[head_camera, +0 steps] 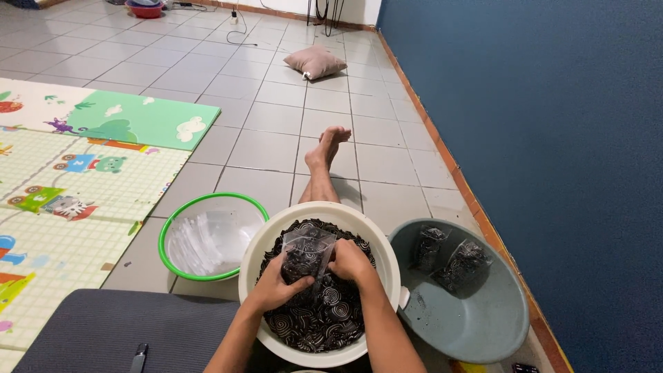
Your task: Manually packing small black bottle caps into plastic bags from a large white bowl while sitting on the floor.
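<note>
The person sits on a tiled floor [276,148] with one bare leg [323,169] stretched out ahead; both hands work over a cream basin [387,266] that stands between the knees and is filled with small black discs marked with white spirals [318,324]. The left hand [280,283] is curled around the lower part of a small clear plastic bag [307,252], fingers closed on its side; the bag stands roughly upright over the middle of the basin and already holds some of the dark discs. The right hand [351,262] is bunched at the bag's right edge, fingers drawn together, and it seems to be pinching the bag's mouth or pressing discs into it, though the fingertips are hidden behind the plastic.

Just to the left of the cream basin, touching or nearly touching it, sits a green-rimmed bowl [173,224] holding a loose heap of empty clear bags [207,238]; just to the right sits a grey-blue basin [483,324] with two filled bags [452,259] lying against its far wall. A dark grey cushion [103,328] lies under the left forearm; a colourful play mat [76,166] covers the floor further left; a beige pillow [314,62] lies well apart on the tiles ahead; a dark blue wall [552,138] runs along the right.
</note>
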